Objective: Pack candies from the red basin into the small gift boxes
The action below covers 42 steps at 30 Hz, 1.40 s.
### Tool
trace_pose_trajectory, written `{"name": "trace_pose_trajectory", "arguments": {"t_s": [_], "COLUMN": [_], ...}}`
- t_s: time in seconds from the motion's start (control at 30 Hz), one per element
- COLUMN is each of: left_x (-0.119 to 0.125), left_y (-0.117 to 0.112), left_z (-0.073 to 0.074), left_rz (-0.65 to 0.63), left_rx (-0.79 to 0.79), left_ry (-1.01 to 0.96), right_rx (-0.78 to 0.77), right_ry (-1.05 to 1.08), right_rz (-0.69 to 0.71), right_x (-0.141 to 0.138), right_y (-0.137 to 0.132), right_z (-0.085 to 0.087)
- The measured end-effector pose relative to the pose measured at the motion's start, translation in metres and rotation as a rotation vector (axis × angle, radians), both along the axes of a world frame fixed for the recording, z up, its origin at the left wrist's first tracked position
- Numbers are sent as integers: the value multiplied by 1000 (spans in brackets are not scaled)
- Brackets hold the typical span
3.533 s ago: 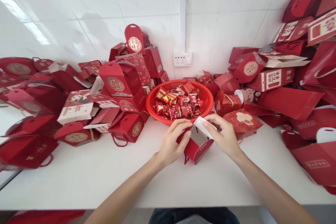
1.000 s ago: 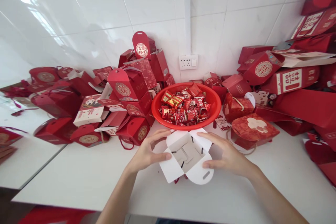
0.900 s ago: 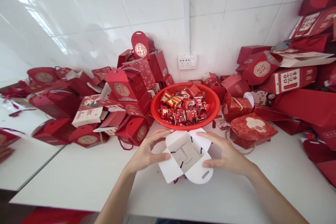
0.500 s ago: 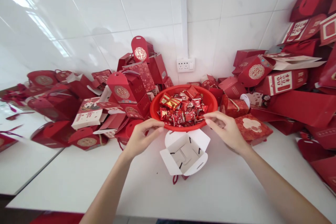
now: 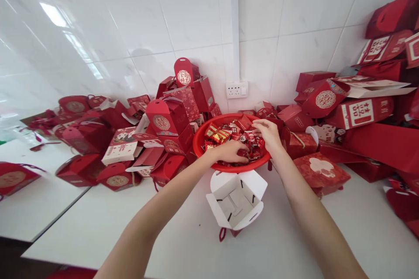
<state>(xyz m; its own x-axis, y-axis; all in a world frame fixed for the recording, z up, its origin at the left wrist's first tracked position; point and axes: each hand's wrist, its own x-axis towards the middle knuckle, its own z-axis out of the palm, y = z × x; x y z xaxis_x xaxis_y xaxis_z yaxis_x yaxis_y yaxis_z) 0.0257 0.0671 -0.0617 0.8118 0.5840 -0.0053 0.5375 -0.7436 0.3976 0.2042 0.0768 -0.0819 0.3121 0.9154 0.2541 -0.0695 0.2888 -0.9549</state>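
A red plastic basket (image 5: 198, 141) full of wrapped candies (image 5: 234, 128) stands at the middle of the table. Over its front part, my left hand (image 5: 231, 151) reaches in from the left, thumb and fingers apart and touching the candies. My right hand (image 5: 267, 134) is at the basket's right side, its fingers stretched over the candies, with no candy visibly gripped. Just in front of the basket sits a gift box (image 5: 238, 205) with its white flaps spread, its inside showing bare white card and dark cord ends. A red cord loop (image 5: 222, 234) hangs out at its front.
Red gift boxes (image 5: 168, 117) are stacked left of the basket, with more spread farther left. Another heap of red boxes (image 5: 376, 139) fills the right side, and a floral red box (image 5: 322, 172) lies near my right forearm. A socket (image 5: 237, 90) is on the tiled wall behind.
Both hands have moved forward from the basket's near rim into it, the left one going rightward among the candies. The white-lined box stays in front of the basket. The view has shifted slightly.
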Motion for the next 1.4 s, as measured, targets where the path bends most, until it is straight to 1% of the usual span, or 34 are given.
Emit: {"name": "trace_pose_trajectory", "arguments": {"t_s": [0.03, 0.1, 0.13, 0.2, 0.23, 0.3, 0.4, 0.5, 0.6, 0.77, 0.83, 0.9, 0.97, 1.07, 1.13, 1.2, 1.23, 1.3, 1.4], "left_x": [9, 23, 28, 35, 36, 38, 38, 39, 43, 47, 43, 35, 25, 13, 10, 9, 9, 11, 13], "left_y": [1, 4, 7, 13, 15, 17, 15, 13, 12, 15, 21, 29, 39, 50, 54, 55, 54, 54, 54], "left_z": [0, 3, 4, 8, 9, 9, 5, -1, -5, -7, -7, -7, -6, -3, -1, 1, 1, 1, 1], "left_rz": [-5, 50, 95, 159, 167, 143, 103, 89, 107, 94, 104, 136, 186, 267, 303, 308, 300, 266, 221], "left_rx": [16, 59, 71, 67, 67, 96, 162, 149, 165, 194, 178, 108, -15, -184, -279, -345, -350, -310, -253], "left_ry": [101, 294, 369, 454, 468, 481, 508, 524, 533, 546, 467, 306, 94, -277, -514, -691, -754, -825, -825], "right_rx": [-2, 0, 2, 3, 2, 0, -3, -7, -11, -5, 6, 13, 17, 16, 18, 23, 19, -5, -33], "right_ry": [13, 27, 30, 33, 34, 41, 53, 59, 63, 64, 60, 60, 64, 72, 71, 68, 63, 48, 23], "right_rz": [-3, 1, 6, 18, 23, 27, 29, 33, 35, 30, 26, 25, 25, 23, 20, 21, 35, 95, 182], "right_x": [1, 3, 3, 3, 3, 3, 2, 2, 2, 1, 1, 2, 2, 3, 3, 3, 2, 1, 1], "right_y": [0, -1, -2, -3, -4, -5, -4, -4, -4, -6, -7, -7, -7, -6, -6, -6, -6, -7, -9], "right_z": [-1, -3, -3, -2, -2, -1, -2, -4, -5, -4, -3, -3, -3, -3, -3, -3, -3, -2, -2]}}
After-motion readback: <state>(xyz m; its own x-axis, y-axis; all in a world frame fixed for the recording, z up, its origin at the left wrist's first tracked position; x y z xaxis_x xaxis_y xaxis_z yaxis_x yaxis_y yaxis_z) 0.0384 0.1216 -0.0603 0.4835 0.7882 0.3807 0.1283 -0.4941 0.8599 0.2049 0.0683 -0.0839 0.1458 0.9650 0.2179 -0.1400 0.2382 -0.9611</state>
